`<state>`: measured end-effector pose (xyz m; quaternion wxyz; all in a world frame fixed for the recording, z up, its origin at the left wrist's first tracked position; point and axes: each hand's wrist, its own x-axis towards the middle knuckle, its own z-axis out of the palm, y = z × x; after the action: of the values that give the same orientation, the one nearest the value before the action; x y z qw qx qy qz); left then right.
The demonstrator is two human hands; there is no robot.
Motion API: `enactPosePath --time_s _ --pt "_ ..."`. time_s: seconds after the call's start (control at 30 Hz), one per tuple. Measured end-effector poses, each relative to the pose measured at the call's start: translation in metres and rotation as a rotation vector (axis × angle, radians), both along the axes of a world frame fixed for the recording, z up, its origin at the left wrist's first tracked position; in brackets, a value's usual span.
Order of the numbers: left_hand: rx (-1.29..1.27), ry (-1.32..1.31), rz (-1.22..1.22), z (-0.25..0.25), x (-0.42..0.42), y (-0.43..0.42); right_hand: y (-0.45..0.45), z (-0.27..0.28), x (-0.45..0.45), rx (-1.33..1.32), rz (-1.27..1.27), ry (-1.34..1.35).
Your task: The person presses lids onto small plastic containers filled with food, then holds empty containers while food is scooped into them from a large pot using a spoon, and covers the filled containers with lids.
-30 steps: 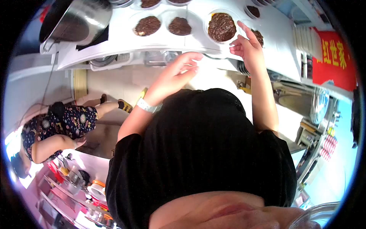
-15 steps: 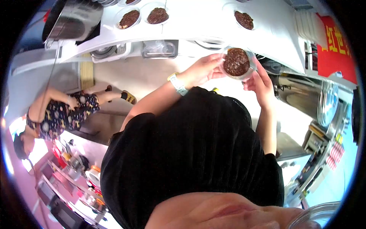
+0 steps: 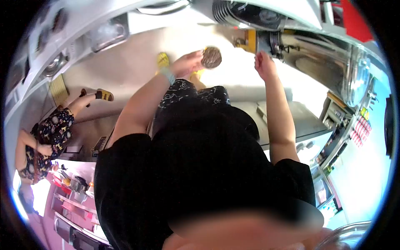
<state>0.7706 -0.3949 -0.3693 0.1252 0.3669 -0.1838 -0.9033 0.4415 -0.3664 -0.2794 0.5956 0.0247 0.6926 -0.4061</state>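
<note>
My left hand (image 3: 186,64), with a pale band at the wrist, is closed on the side of a small clear plastic bowl (image 3: 211,58) of dark brown, crumbly-looking food. The bowl is in front of my body, above the floor, and its contents look slightly blurred. Off to the right and away from the bowl, my right hand (image 3: 265,66) is raised with its fingers curled in. Nothing shows in it.
A white counter edge (image 3: 150,27) curves across the top, with containers on a shelf below. At right stand a large shiny metal vessel (image 3: 321,62) and a grey metal surface (image 3: 300,116). Another person in a patterned dress (image 3: 54,129) is at left.
My right hand has let go of the bowl and moved apart from it. The bowl has moved left in my left hand. My view has turned away from the countertop and its other bowls.
</note>
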Motion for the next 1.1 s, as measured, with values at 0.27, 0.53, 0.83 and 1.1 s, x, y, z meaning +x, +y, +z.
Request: enactPosePath --time_s 0.27,0.53,0.83,1.1 --pt "0.088 -0.109 0.191 -0.144 -0.135 -0.025 -0.055 -0.218 -0.007 -0.300 0.666 0.608" --pt "-1.484 -0.479 -0.711 -0.243 -0.184 -0.068 -0.121 -0.297 0.033 -0.392 -0.682 -0.719" --pt "-0.103 -0.242 -0.119 -0.267 -0.188 -0.065 -0.127 -0.273 0.053 -0.460 -0.835 -0.939" --pt "0.058 -0.203 -0.095 -0.264 -0.189 -0.080 -0.133 -0.260 0.061 -0.442 -0.965 -0.780"
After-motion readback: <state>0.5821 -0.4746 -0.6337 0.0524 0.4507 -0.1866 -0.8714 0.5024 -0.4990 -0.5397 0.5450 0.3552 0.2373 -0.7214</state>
